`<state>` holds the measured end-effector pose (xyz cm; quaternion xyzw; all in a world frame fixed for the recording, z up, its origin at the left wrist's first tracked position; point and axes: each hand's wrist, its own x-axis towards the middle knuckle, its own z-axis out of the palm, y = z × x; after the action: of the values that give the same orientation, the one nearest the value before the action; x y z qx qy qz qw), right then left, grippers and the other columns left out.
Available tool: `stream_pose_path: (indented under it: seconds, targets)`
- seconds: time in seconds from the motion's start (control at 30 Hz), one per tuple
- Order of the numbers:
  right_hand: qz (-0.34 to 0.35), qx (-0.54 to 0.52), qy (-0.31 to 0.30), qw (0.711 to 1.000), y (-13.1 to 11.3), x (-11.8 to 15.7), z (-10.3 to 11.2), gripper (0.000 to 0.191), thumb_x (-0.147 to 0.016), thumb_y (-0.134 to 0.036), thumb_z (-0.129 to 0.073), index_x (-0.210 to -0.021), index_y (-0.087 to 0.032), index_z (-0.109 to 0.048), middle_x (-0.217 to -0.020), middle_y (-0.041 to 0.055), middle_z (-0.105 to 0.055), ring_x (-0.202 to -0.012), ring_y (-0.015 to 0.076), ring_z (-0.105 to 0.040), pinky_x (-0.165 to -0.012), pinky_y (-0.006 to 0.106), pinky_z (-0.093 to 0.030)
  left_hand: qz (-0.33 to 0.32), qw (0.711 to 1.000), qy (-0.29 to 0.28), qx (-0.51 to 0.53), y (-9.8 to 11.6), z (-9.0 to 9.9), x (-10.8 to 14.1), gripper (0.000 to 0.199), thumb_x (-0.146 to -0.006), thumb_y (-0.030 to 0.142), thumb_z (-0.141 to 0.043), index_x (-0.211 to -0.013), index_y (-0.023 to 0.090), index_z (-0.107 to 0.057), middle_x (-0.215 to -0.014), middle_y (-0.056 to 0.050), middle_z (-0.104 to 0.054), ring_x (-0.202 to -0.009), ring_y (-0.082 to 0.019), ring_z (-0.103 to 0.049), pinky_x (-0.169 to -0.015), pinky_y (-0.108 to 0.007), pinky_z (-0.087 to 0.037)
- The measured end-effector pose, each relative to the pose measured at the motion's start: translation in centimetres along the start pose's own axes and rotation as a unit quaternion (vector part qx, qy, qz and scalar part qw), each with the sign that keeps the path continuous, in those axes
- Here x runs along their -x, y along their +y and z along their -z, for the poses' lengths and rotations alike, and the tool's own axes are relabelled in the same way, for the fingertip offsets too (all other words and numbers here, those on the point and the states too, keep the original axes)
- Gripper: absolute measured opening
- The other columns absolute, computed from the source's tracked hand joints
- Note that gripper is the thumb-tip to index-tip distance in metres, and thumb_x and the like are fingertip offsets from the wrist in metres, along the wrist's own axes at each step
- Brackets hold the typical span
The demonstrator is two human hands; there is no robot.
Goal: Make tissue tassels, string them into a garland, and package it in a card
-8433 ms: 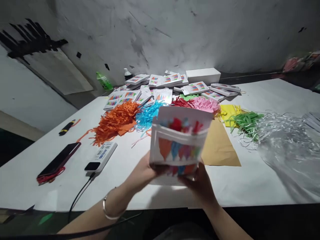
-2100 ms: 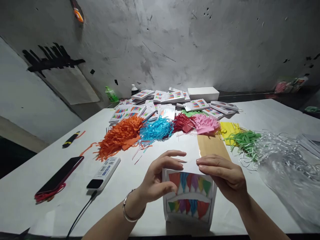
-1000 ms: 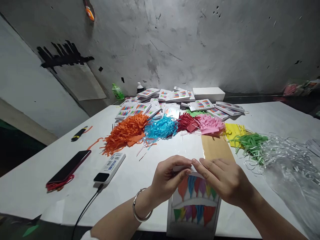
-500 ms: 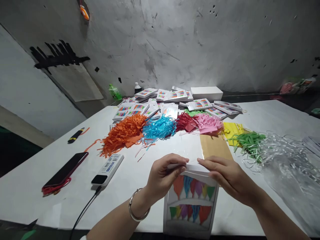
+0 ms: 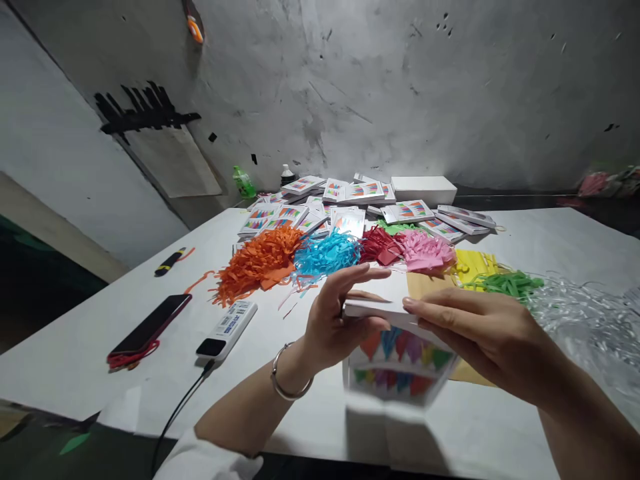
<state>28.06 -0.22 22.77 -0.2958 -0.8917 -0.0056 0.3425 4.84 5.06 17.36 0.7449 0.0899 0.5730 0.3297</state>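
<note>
A flat white box (image 5: 395, 377) printed with two rows of colourful tassels is held up over the near part of the table, its lower part blurred. My left hand (image 5: 340, 320) wraps its thumb and fingers round the box's upper left corner; a silver bangle circles that wrist. On the upper right, my right hand (image 5: 475, 330) grips the top edge, fingertips on the white end flap. The end nearest me looks closed. Beneath the box, a shadow falls on the white table.
Fringed paper bundles, orange (image 5: 260, 260), blue (image 5: 327, 253), red (image 5: 380, 245), pink (image 5: 427, 250), yellow (image 5: 473, 267) and green (image 5: 515, 285), cross the table (image 5: 295, 427). Behind lie several printed boxes (image 5: 363, 192). A phone (image 5: 150, 327) and white power bank (image 5: 227, 330) are left; silver strings (image 5: 575, 313) right.
The box has been raised and its lower end tilted up off the table edge. Both hands have moved up slightly, and the right hand has come further round the box's right side.
</note>
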Motion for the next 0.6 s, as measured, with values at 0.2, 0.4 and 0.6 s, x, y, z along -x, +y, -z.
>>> stream_pose_path:
  seconds: [0.2, 0.4, 0.6]
  targets:
    - [0.013, 0.018, 0.002, 1.0, 2.4, 0.0, -1.9, 0.033, -0.098, -0.013, -0.051, -0.129, -0.018, -0.061, -0.1, 0.0088, -0.073, -0.078, 0.0131, -0.067, -0.064, 0.022, -0.05, 0.059, 0.994, 0.03, -0.082, -2.1, -0.2, 0.7, 0.065, -0.086, 0.039, -0.072, -0.141, 0.031, -0.039, -0.131, -0.013, -0.06, -0.071, -0.011, -0.067, -0.063, -0.023, -0.055]
    - [-0.018, 0.005, 0.001, 1.0, 3.4, 0.0, -3.2, 0.032, -0.098, -0.015, -0.051, -0.127, -0.02, -0.064, -0.102, 0.0072, -0.073, -0.082, 0.0135, -0.068, -0.064, 0.022, -0.049, 0.228, 0.964, 0.097, -0.096, -2.4, -0.7, 1.4, 0.062, -0.081, 0.05, -0.073, -0.131, 0.021, -0.049, -0.078, 0.001, -0.061, -0.049, -0.008, -0.051, -0.043, -0.017, -0.036]
    - [-0.048, -0.035, -0.041, 0.997, 3.0, -1.3, -2.3, 0.029, -0.099, -0.021, -0.051, -0.124, -0.024, -0.066, -0.1, 0.0039, -0.075, -0.079, 0.0121, -0.069, -0.063, 0.022, -0.05, 0.273, 0.952, 0.082, -0.11, -1.6, 0.0, 0.6, 0.061, -0.073, 0.051, -0.079, -0.12, 0.018, -0.059, -0.071, 0.002, -0.058, -0.045, -0.007, -0.046, -0.041, -0.019, -0.032]
